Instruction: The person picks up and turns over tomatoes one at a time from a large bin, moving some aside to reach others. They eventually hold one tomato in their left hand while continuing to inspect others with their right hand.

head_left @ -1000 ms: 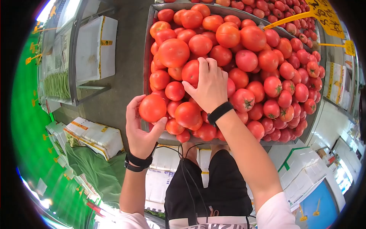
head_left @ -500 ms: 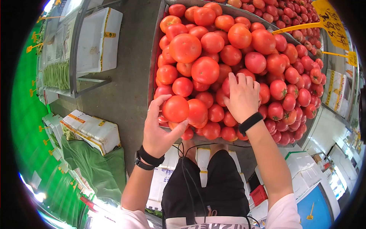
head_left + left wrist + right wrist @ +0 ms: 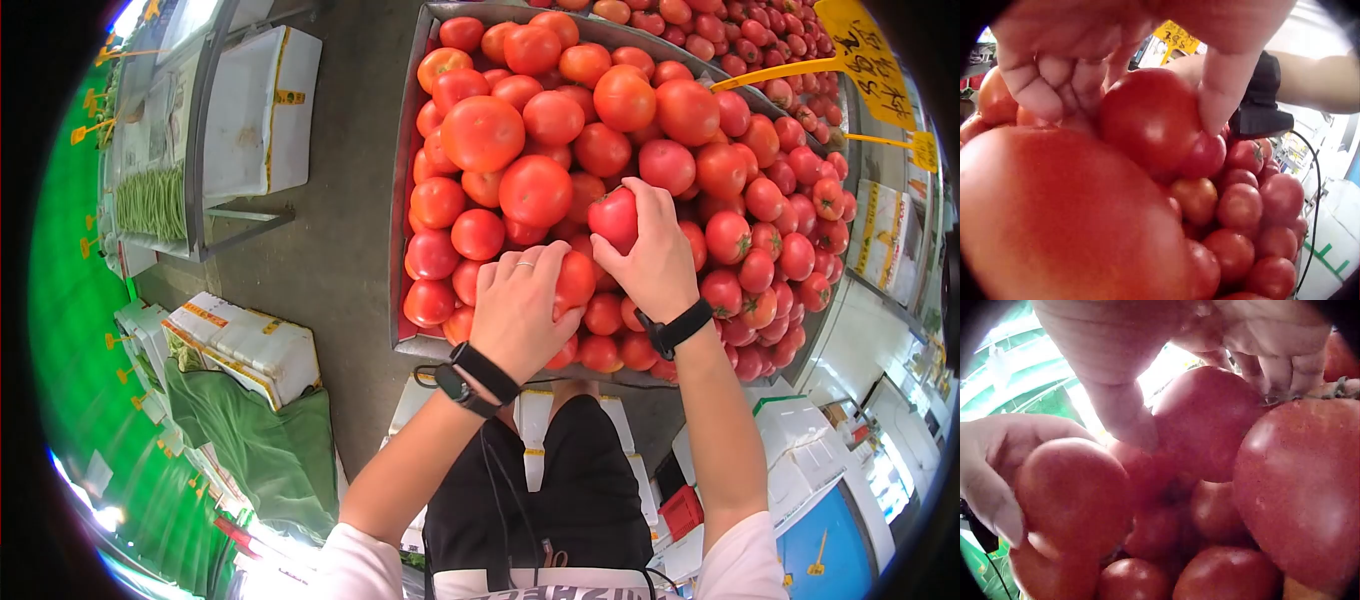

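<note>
Left hand (image 3: 515, 318): grasping red tomato (image 3: 575, 281); right hand (image 3: 657, 252): grasping pinker tomato (image 3: 613, 219); tomatoes (image 3: 603, 315) beneath grips may roll if jostled

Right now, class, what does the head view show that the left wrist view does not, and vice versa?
Only the head view: the long green beans, the green cloth and the black shorts.
Only the left wrist view: the palm side of the left hand.
Both: that hand holding a tomato, the heaped tomatoes and the right wrist's black band.
</note>
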